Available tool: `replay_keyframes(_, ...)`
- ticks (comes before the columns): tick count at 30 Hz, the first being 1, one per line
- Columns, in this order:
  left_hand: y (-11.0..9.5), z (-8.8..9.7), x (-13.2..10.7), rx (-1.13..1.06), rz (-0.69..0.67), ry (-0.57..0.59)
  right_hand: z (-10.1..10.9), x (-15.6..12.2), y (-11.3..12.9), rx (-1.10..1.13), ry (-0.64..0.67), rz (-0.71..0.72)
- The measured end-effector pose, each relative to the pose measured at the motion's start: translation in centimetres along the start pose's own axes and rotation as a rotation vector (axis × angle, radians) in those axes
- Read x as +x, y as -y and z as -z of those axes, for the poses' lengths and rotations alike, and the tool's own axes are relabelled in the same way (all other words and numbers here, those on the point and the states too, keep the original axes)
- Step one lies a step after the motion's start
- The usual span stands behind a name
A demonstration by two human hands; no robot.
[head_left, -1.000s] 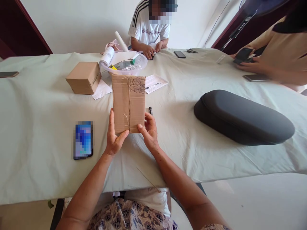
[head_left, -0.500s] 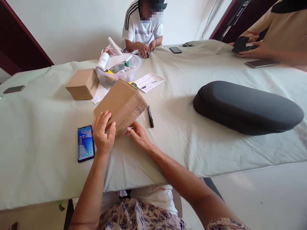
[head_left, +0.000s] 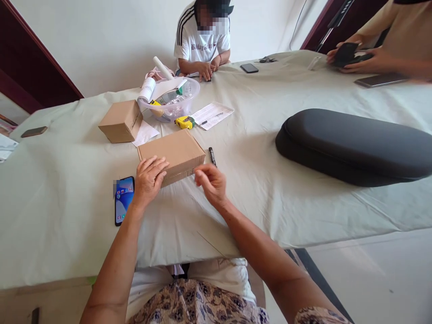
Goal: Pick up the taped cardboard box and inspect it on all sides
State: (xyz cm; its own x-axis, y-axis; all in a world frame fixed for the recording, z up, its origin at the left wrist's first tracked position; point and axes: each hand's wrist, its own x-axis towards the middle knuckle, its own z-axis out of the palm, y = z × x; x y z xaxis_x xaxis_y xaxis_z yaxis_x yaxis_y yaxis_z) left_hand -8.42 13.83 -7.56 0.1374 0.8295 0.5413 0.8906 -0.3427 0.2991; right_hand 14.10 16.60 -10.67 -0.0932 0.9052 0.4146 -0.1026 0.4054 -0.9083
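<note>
Box (head_left: 175, 148), brown and made of card, flat on the pale green cloth (head_left: 84, 211), straight ahead of both hands and a little to the left of the right one. Long side, as far as can be seen, running left to right on a slant, with the right end a bit farther off. Front side turned toward the near edge of the table.

Left hand (head_left: 147, 180) nearer, right on the box: fingers spread flat over the top at the near left part, thumb bent down by the front edge, not squeezed into a fist. Right hand (head_left: 213, 185) just beside the near right corner, fingers curled in loosely. Hard to tell if touching the card, or if pinching some tiny thing.

Black marker (head_left: 212, 155) just past the right hand, beside the right end of the box. Phone (head_left: 124, 198) with a lit screen to the left, close to the left wrist. Yellow tape measure (head_left: 184, 122) behind the box, next to a printed sheet (head_left: 216, 112). Big black case (head_left: 357, 144) well off to the right.
</note>
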Motion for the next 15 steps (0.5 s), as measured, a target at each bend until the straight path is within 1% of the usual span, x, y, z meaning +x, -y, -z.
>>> replay_keyframes(1, 0.0, -0.1, 0.0, 0.000, -0.003, 0.013, 0.4, 0.3, -0.2, -0.072, -0.170, 0.070)
replay_keyframes(2, 0.1, -0.1, 0.0, -0.003, -0.011, 0.021, 0.8, 0.7, -0.4, -0.155, -0.300, 0.124)
replay_keyframes(3, 0.1, -0.1, 0.1, -0.007, -0.022, 0.022, 1.1, 1.1, -0.8, -0.240, -0.378, 0.157)
replay_keyframes(4, 0.1, -0.1, 0.1, -0.011, -0.034, 0.014, 1.4, 1.4, -1.1, -0.316, -0.407, 0.172)
replay_keyframes(5, 0.1, -0.1, 0.1, -0.013, -0.046, -0.001, 1.5, 1.6, -1.5, -0.379, -0.392, 0.173)
replay_keyframes(8, -0.3, -0.5, 0.2, -0.004, -0.093, -0.058, 1.1, 1.6, -2.6, -0.494, -0.238, 0.148)
replay_keyframes(10, -1.0, -1.1, 0.3, 0.025, -0.139, -0.127, 0.5, 1.2, -3.1, -0.543, -0.171, 0.153)
replay_keyframes(13, -2.5, -2.5, 0.1, 0.098, -0.202, -0.286, 0.0, 0.8, -3.2, -0.600, -0.188, 0.163)
replay_keyframes(15, -3.4, -3.4, -0.1, 0.136, -0.201, -0.358, 0.1, 0.7, -3.1, -0.610, -0.217, 0.150)
